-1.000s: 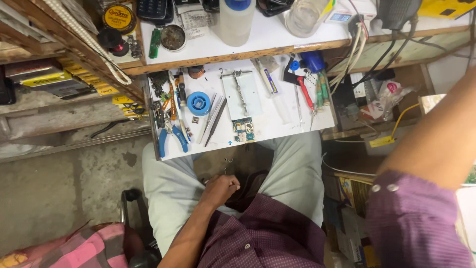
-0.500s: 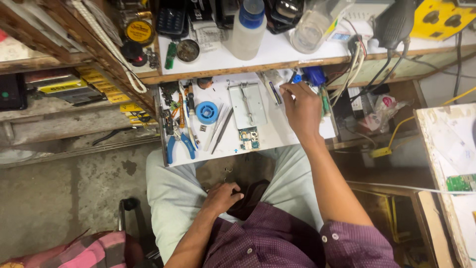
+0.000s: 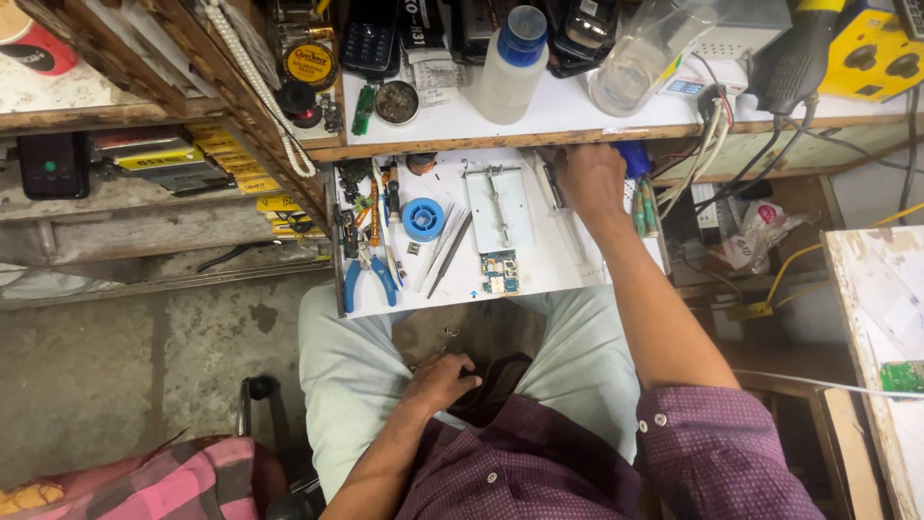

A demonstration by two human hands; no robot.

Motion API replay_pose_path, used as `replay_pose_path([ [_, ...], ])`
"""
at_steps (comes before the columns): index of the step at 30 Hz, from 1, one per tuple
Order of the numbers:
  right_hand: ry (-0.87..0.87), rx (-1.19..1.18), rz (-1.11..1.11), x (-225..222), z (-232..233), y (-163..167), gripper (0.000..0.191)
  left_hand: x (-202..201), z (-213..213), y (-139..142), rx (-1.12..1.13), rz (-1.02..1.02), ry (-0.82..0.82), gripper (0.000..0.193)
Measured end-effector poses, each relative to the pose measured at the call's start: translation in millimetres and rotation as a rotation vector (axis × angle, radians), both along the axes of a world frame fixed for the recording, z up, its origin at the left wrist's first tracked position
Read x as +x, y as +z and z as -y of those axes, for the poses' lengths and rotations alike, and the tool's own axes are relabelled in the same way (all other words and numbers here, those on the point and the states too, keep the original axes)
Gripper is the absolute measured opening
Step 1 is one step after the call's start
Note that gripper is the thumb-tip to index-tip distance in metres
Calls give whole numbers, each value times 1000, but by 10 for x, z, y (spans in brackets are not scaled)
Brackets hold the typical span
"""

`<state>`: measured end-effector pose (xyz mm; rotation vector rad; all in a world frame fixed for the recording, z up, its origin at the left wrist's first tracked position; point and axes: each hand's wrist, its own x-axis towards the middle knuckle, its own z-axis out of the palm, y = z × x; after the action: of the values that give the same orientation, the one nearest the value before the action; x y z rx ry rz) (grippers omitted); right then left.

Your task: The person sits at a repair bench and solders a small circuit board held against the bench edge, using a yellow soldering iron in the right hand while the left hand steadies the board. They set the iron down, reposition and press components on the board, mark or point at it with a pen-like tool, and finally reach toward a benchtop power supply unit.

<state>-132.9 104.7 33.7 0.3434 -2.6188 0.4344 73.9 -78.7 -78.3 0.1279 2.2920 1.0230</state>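
My right hand (image 3: 592, 183) reaches into the back right of a white pull-out tray (image 3: 433, 306), just under the bench's edge. Its fingers lie among several screwdrivers (image 3: 643, 207) and a blue item (image 3: 632, 159). The fingertips are hidden, so I cannot tell whether they grip anything. My left hand (image 3: 443, 380) rests on my lap, fingers loosely curled with nothing in them. On the tray lie a small circuit board (image 3: 500, 272), a metal board holder (image 3: 494, 197), a blue solder spool (image 3: 422, 219), tweezers (image 3: 448, 252) and blue-handled pliers (image 3: 371, 279).
The white bench top above carries a white bottle with a blue cap (image 3: 510, 63), a clear jar (image 3: 645, 48), a round tin (image 3: 310, 65), a dark heat tool (image 3: 799, 53) and a yellow device (image 3: 866, 48). Cables hang at the right. A green board (image 3: 903, 376) lies on a side table.
My right arm has swung in from the right and reached into the tray, then moved a little toward its back edge. My left hand has stayed on my lap.
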Motion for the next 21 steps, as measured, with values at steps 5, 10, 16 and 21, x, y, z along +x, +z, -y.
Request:
replay_pose_path([
  [5,-87,-397,65,80,4,54,9,-43,26,76,-24,65,-21,41],
  [10,-96,-1119,205,110,-125,-18,4,-88,5,-55,-23,27,-31,39],
  [16,8,-1404,372,288,-492,-194,19,-87,-73,-230,-13,-10,-33,36],
  [21,99,-1301,477,691,-811,-577,21,-102,-257,-13,362,-123,-30,24],
])
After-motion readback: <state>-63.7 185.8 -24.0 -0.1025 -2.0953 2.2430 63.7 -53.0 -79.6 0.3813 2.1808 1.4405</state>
